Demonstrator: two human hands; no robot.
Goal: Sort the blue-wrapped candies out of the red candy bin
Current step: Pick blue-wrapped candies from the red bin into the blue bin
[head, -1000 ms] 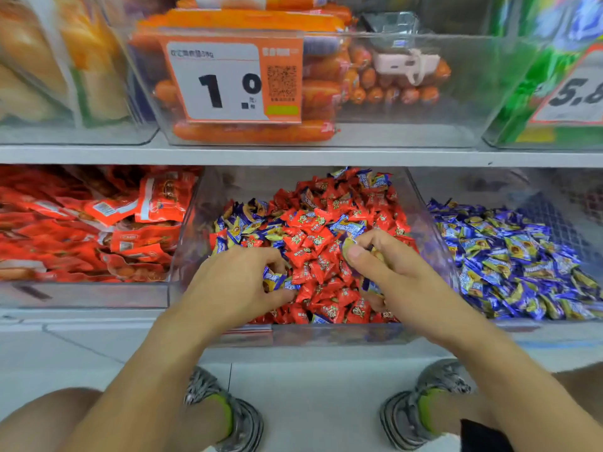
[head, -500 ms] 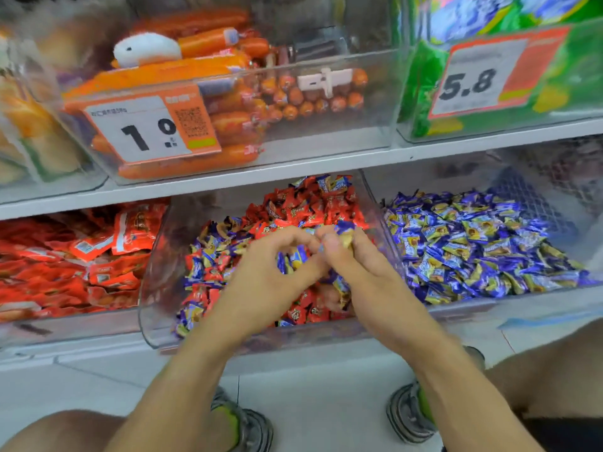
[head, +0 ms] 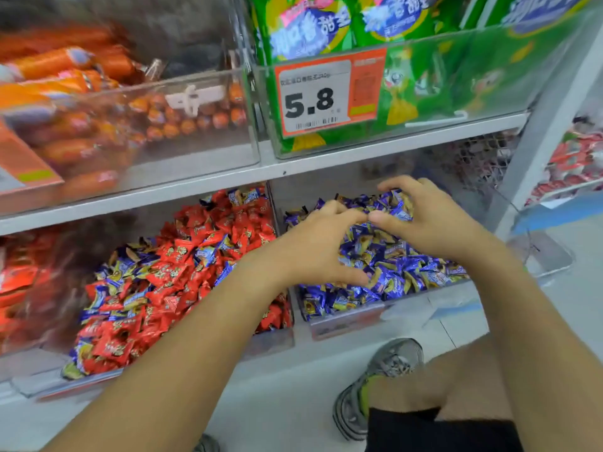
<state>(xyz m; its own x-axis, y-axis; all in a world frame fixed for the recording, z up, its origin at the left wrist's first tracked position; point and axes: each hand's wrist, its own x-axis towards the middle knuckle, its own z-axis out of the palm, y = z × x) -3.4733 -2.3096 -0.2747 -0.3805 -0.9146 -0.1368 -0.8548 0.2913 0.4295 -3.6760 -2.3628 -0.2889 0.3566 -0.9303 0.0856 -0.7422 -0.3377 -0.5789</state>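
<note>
The clear red candy bin on the low shelf holds red-wrapped candies with several blue-wrapped candies mixed in, mostly at its left and front. To its right stands a bin filled with blue-wrapped candies. Both my hands hover over that blue bin. My left hand is spread wide, finger and thumb apart, nothing in it. My right hand is curled, with blue candies showing between its thumb and fingers.
A shelf board runs just above the bins. Over it sit a bin of orange sausages and a bin of green packs with a 5.8 price tag. Red packets lie far left. A grey upright stands right. My shoe is below.
Both hands moved right, from over the red candy bin to over the blue candy bin. The left hand, which pinched a blue candy, has spread out. The view swung right.
</note>
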